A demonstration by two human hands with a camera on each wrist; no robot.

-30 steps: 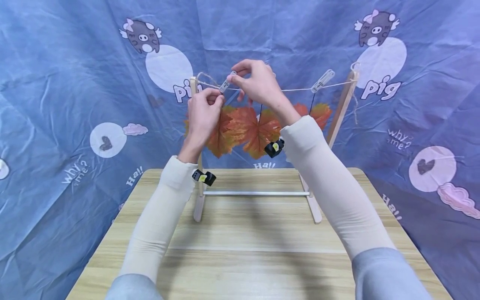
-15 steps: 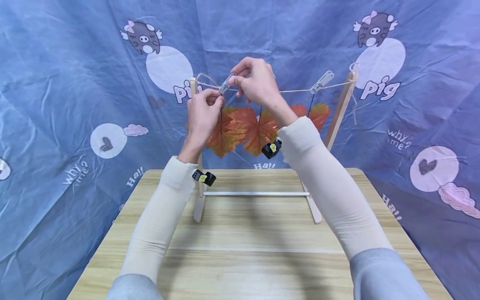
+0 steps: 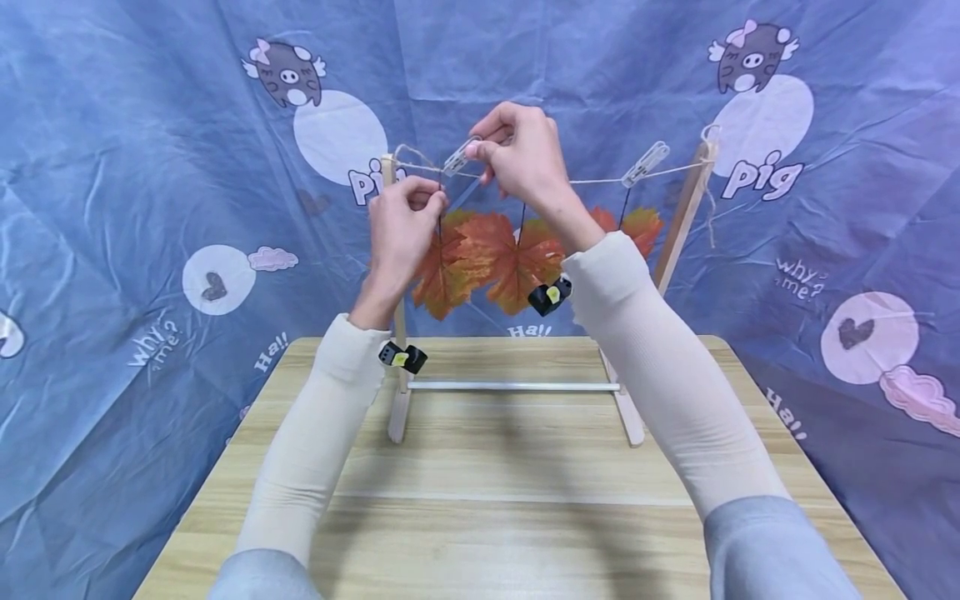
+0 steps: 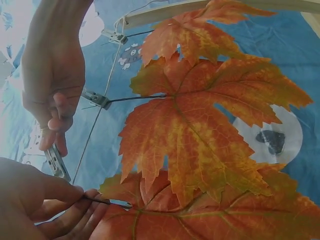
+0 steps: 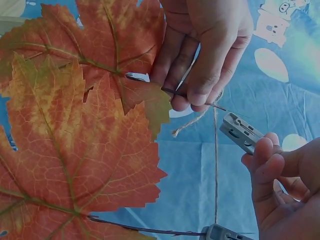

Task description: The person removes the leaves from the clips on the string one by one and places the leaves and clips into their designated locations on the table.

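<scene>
- Maple leaf (image 4: 225,215), veined and jagged-edged, is hanging above the tabletop (image 3: 480,533), its thin dark stem (image 5: 174,92) pinched by the left hand (image 3: 403,218).
- Right hand (image 3: 528,154) is pinching a slotted, pale clothespin (image 5: 242,134) just beside the stem tip.
- Twine (image 5: 216,170) is running bare beside the clothespin.
- Only the head view is showing the tabletop.

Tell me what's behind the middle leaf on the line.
Behind the middle leaf are part of the left leaf, held by the left hand, and, farther back, the blue curtain. What it covers of both cannot be seen.
</scene>
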